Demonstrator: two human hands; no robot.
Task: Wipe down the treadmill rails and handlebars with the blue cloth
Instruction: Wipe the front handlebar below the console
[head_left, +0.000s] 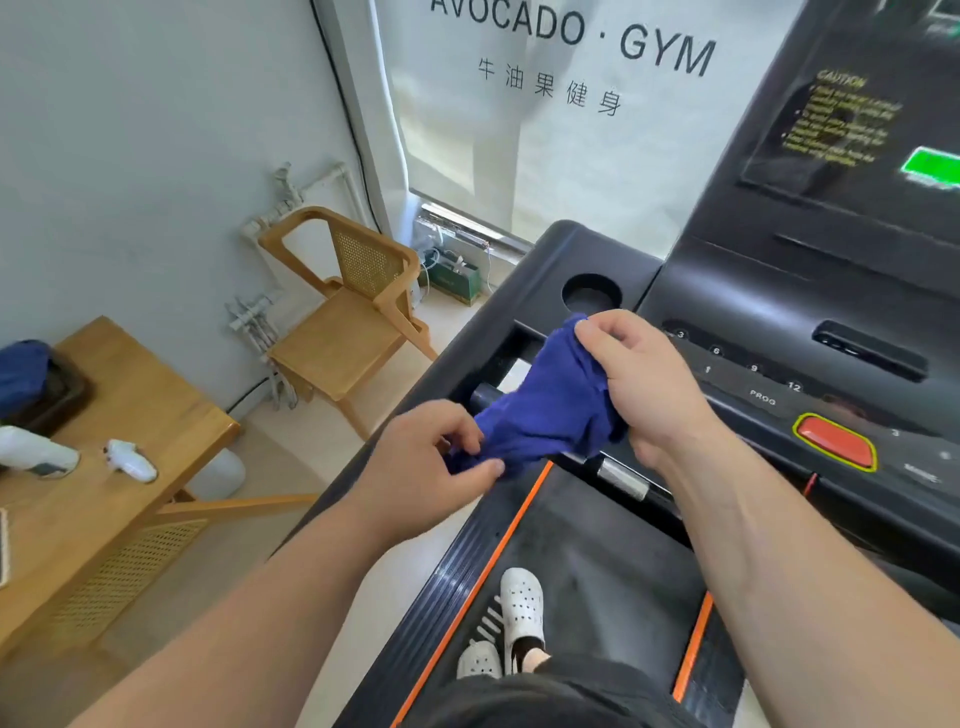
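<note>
The blue cloth (550, 405) is stretched between both hands above the treadmill's front handlebar (621, 478). My left hand (431, 462) pinches its lower left corner. My right hand (644, 384) grips the upper end near the console (779, 332). Most of the handlebar is hidden behind the cloth; a short silver sensor section shows below my right wrist. The left side rail (457, 587), black with an orange stripe, runs down beside the belt (587, 577). My white shoes (511, 623) stand on the belt.
A cup holder (591, 293) and a red stop button (835, 441) sit on the console. To the left are a wooden chair (348, 312) and a wooden table (104, 457) holding white devices and a blue item.
</note>
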